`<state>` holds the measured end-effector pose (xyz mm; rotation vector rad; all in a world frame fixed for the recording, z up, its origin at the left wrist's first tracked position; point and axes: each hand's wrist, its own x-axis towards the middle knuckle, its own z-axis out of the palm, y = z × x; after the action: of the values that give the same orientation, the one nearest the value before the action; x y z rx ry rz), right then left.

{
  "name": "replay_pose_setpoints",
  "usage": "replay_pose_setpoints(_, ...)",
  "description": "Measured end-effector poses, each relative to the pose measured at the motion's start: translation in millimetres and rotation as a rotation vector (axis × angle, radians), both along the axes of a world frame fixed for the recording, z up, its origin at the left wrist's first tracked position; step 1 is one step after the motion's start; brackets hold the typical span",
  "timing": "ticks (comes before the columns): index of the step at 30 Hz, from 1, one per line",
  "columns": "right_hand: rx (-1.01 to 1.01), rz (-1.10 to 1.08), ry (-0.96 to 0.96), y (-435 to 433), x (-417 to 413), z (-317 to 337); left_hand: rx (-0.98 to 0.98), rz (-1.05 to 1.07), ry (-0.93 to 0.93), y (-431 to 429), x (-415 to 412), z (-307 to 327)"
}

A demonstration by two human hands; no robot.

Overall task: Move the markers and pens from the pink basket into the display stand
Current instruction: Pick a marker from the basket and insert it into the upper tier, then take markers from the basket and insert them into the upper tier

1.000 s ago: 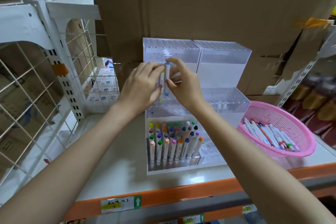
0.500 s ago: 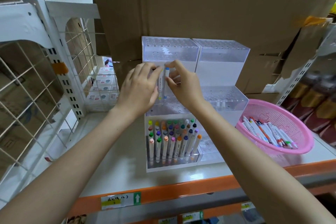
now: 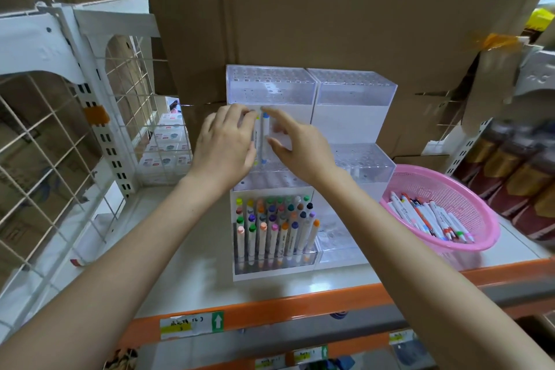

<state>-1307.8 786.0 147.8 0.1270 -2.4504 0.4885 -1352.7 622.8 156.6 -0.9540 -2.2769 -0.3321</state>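
Observation:
A clear tiered display stand [image 3: 354, 93] stands on the shelf, and its low front-left tier is full of coloured-cap markers [image 3: 274, 225]. Over the middle left tier, my left hand [image 3: 223, 144] grips an upright yellow-capped marker [image 3: 257, 122]. Right beside it, my right hand [image 3: 300, 147] pinches a blue-capped marker [image 3: 265, 135], index fingertip on the cap and thumb against the barrel. Both markers' lower ends sit at the tier's holes. The pink basket [image 3: 438, 183] at the right holds several white markers and pens [image 3: 429, 219].
Large cardboard boxes [image 3: 330, 24] stand directly behind the stand. A white wire grid panel [image 3: 60, 144] closes off the left side, with small boxed goods behind it. Dark bottles [image 3: 516, 171] line the far right. The shelf's orange front edge [image 3: 270, 309] runs below the stand.
Both markers have sunk a little lower into the middle tier. My right index finger has shifted onto the top of the blue cap.

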Motion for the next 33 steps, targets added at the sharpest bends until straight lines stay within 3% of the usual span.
replay_pose_setpoints(8,0.016,0.017,-0.043,34,25,-7,-0.051,-0.096,-0.012,40,34,-4)
replay_pose_setpoints(16,0.1,-0.183,-0.095,117,83,-21,-0.072,-0.217,-0.103,124,76,-21)
replay_pose_setpoints(21,0.051,-0.26,-0.17,174,133,-26,-0.112,-0.307,-0.166,188,102,-31)
replay_pose_setpoints(28,0.045,-0.346,-0.304,247,186,-52,-0.206,-0.408,-0.146,268,141,-52)
replay_pose_setpoints(33,-0.001,-0.373,-0.433,279,208,-80,-0.387,-0.308,-0.343,308,146,-89)
